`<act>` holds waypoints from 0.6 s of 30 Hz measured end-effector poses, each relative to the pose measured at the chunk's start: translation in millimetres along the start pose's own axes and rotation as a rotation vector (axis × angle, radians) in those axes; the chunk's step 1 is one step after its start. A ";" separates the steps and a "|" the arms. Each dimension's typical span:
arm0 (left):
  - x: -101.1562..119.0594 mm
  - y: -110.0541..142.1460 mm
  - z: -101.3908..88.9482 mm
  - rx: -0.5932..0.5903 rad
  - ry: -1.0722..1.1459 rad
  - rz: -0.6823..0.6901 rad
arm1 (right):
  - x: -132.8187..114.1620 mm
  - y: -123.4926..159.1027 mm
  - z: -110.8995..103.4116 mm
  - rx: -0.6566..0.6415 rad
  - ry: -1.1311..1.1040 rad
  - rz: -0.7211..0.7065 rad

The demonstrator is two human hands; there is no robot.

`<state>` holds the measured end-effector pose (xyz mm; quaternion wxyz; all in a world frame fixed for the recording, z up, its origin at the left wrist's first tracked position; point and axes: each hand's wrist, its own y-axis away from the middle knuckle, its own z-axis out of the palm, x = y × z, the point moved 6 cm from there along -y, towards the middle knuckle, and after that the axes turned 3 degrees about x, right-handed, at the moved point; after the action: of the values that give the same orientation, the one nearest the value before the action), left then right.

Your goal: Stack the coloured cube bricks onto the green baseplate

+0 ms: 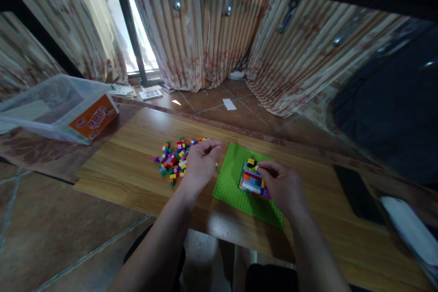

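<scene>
On the green baseplate [227, 178] stands a multicoloured block build [252, 183] made of small toy bricks, with a black and yellow piece [252, 162] at its far edge. My right hand [284, 187] pinches a small white brick [257, 168] between thumb and index finger, right at the build's top. My left hand [201, 164] hovers between the baseplate and a pile of loose bricks [174, 159], its thumb and fingertips pressed together. Whatever those fingertips may hold is too small to make out. Part of the pile lies hidden behind this hand.
A clear plastic bin [58, 114] with an orange label sits beyond the wooden table's [119, 164] left end. Toward the right end lie a dark flat object [357, 194] and a white object [412, 228]. Striped curtains [205, 32] hang behind the table.
</scene>
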<state>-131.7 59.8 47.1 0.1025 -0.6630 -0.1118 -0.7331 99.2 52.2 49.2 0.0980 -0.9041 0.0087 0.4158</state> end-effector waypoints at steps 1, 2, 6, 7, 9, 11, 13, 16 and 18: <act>-0.8 -0.5 0.8 -0.002 -0.011 0.015 | -1.6 0.0 1.4 -0.004 0.017 -0.014; -1.4 -0.9 1.2 -0.004 -0.019 0.026 | -2.7 0.0 2.4 -0.008 0.030 -0.026; -3.0 -1.6 0.8 -0.012 -0.045 0.044 | -2.6 -0.5 4.4 -0.003 0.068 -0.044; -3.4 -1.6 0.7 -0.016 -0.051 0.046 | -2.3 -0.7 4.6 0.002 0.071 -0.047; -3.9 -1.6 0.4 -0.020 -0.059 0.053 | -2.2 -0.9 5.0 0.014 0.069 -0.054; -3.8 -1.6 0.2 -0.021 -0.064 0.062 | -1.3 -1.0 6.1 0.017 0.059 -0.053; -2.3 -1.4 0.3 -0.025 -0.074 0.075 | 1.0 -1.2 7.6 0.017 0.035 -0.042; 1.0 -0.6 0.4 -0.034 -0.113 0.093 | 5.1 -2.1 8.5 0.033 -0.011 -0.023; 2.2 0.0 0.2 -0.037 -0.152 0.094 | 7.2 -2.9 8.5 0.046 -0.031 -0.009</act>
<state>-131.7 59.8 49.3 0.1156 -0.7230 -0.0744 -0.6770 97.8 57.1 38.9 0.1210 -0.8950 0.0128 0.4291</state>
